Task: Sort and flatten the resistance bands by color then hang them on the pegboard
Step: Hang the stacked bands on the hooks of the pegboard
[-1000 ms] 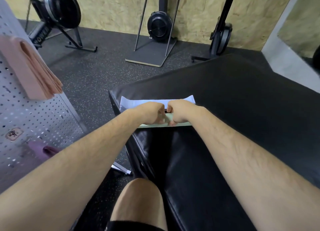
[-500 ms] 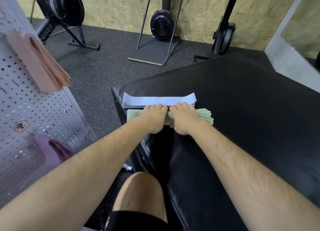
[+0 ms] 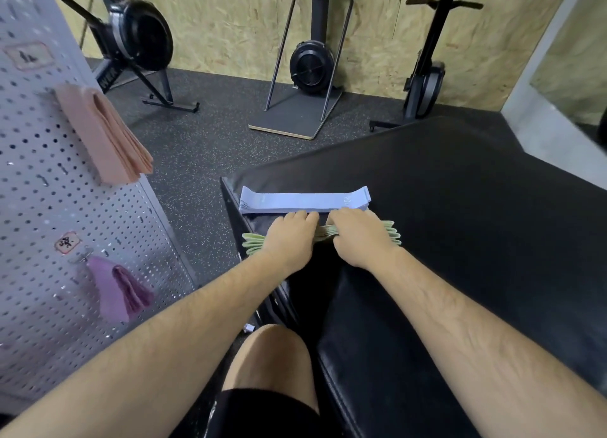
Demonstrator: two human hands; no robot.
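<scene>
We see a black rower [image 3: 141, 40] upper left, fan machine [image 3: 311, 66] top centre, third machine [image 3: 425, 83] upper right, chipboard wall [image 3: 230, 20], speckled floor [image 3: 197, 148], padded surface [image 3: 492, 224] lower right.

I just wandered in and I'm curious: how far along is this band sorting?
Done: pink bands and purple bands hang on the pegboard. In hand: the left hand and right hand grip the green bands on the pad. Left: these and the blue bands are not yet hung.

Green bands [image 3: 389, 232]: bunched stack near the worktop [image 3: 460, 207] left edge, ends fanned out, just beside the blue bands [image 3: 302, 201], which lie in a flat, neat stack. Pink bands [image 3: 101, 135] and purple bands [image 3: 115, 290] hang folded on the pegboard [image 3: 39, 191], pink above purple.
</scene>
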